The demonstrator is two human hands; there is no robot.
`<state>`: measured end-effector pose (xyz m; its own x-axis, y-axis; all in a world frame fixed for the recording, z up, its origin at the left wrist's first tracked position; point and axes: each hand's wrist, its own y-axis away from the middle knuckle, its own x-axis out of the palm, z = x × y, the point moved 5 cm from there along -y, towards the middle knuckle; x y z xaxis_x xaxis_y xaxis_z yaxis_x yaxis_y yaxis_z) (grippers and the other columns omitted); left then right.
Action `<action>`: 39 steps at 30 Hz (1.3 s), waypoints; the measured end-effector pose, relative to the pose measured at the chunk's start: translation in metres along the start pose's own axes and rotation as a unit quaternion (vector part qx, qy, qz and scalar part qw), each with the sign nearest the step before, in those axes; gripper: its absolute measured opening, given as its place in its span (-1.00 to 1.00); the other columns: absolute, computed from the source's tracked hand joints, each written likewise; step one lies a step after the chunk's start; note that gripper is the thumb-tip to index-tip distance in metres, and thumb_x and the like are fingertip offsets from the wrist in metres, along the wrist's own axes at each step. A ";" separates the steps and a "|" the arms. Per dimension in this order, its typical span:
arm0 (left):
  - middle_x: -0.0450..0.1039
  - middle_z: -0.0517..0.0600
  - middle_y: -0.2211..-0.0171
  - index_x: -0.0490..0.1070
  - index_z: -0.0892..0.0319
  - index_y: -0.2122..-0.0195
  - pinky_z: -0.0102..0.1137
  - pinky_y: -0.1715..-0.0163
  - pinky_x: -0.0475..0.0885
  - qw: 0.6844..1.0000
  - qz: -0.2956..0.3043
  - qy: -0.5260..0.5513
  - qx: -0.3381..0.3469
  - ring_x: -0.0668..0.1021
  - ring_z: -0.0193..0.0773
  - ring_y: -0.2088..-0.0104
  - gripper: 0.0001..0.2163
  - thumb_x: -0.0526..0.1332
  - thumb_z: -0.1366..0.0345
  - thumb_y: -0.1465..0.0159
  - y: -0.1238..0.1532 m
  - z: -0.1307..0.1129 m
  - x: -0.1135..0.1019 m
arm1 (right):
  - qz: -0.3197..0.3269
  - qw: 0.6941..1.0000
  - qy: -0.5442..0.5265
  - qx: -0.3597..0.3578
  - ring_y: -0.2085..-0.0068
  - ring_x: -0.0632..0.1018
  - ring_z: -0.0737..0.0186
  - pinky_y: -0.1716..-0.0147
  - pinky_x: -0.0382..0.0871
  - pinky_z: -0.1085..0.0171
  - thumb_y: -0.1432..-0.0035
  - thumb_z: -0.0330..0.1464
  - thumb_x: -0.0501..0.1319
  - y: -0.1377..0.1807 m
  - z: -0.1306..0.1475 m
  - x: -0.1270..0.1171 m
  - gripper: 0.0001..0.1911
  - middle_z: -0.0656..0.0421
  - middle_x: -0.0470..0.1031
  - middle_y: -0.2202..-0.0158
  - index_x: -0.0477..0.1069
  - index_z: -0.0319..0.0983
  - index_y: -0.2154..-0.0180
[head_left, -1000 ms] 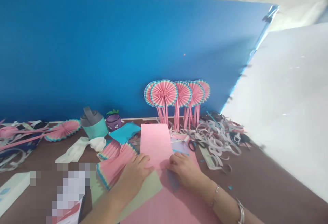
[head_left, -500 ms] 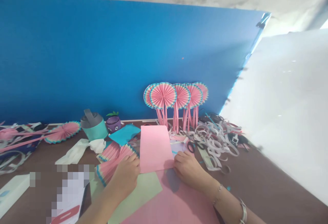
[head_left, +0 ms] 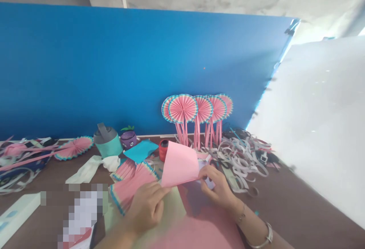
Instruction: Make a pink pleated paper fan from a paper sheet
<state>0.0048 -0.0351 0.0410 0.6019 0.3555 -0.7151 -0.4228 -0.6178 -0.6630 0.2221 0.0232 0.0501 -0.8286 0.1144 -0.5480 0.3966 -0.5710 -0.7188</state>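
Observation:
My left hand (head_left: 146, 207) and my right hand (head_left: 217, 186) both pinch the lower corners of a pink paper sheet (head_left: 179, 163), which is lifted and curling up off the table. Under it lie a larger pink sheet (head_left: 199, 226) and a pale green sheet (head_left: 173, 207). Pleated pink paper with teal edging (head_left: 128, 186) lies just left of my left hand. My right wrist wears bangles.
Several pink paper fans on stems (head_left: 196, 116) lean against the blue board (head_left: 114, 70). A red spool (head_left: 163, 149), a teal sheet (head_left: 140, 151), a grey-teal tape roll (head_left: 107, 142), a purple pot (head_left: 128, 138) and white cloth (head_left: 91, 167) lie behind. Paper strips and scissors (head_left: 242, 156) lie right. White board (head_left: 319, 119) at right.
The pink sheet lay flat under both hands; now both hands have lifted its near edge and it curls upward, uncovering the red spool behind it.

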 end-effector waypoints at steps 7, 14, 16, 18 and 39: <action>0.51 0.02 0.55 0.54 0.11 0.44 -0.34 0.43 0.34 0.977 0.183 -0.026 -0.101 0.52 -0.17 0.47 -0.69 0.01 0.53 -0.05 0.005 0.012 0.026 | -0.017 0.995 0.021 0.091 0.57 0.28 0.37 0.57 0.18 0.39 -0.07 -0.51 0.04 0.005 -0.013 0.003 -0.87 0.28 0.27 0.57 0.27 -0.20 0.45; 0.52 0.00 0.49 0.54 0.16 0.24 -0.46 0.48 0.34 0.917 0.126 0.230 -0.301 0.48 -0.28 0.50 -0.72 0.07 0.19 -0.25 0.007 0.022 0.029 | -0.004 0.997 0.021 -0.068 0.46 0.43 0.31 0.47 0.31 0.35 -0.12 -0.56 0.05 0.002 0.018 0.003 -0.83 0.19 0.41 0.47 0.30 -0.20 0.31; 0.46 -0.04 0.60 0.53 0.21 0.28 -0.48 0.58 0.27 0.865 0.122 0.311 -0.373 0.40 -0.34 0.61 -0.62 0.04 0.04 -0.26 0.013 0.026 0.036 | 0.044 0.988 0.044 -0.142 0.42 0.47 0.29 0.44 0.32 0.34 -0.13 -0.58 0.06 0.002 0.033 0.010 -0.81 0.16 0.46 0.44 0.31 -0.20 0.27; 0.42 -0.05 0.65 0.51 0.25 0.35 -0.50 0.66 0.18 0.825 0.108 0.356 -0.425 0.33 -0.39 0.69 -0.53 0.02 -0.06 -0.25 0.017 0.029 0.042 | 0.082 0.976 0.072 -0.191 0.45 0.46 0.29 0.46 0.28 0.32 -0.15 -0.56 0.06 0.003 0.045 0.016 -0.82 0.15 0.48 0.44 0.32 -0.22 0.24; 0.42 -0.08 0.46 0.48 0.05 0.14 -0.36 0.27 0.34 0.972 -0.180 -0.141 0.055 0.47 -0.31 0.37 -0.73 0.18 0.54 -0.23 0.003 -0.021 -0.031 | -0.064 0.975 0.051 -0.208 0.50 0.34 0.21 0.53 0.18 0.25 -0.05 -0.50 0.05 0.011 0.051 -0.009 -0.75 0.20 0.28 0.50 0.21 -0.17 0.19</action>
<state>-0.0010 -0.0629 0.0653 0.5206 0.7228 -0.4545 -0.2991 -0.3441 -0.8900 0.2139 -0.0260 0.0688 -0.8467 0.2549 -0.4671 0.4364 -0.1696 -0.8836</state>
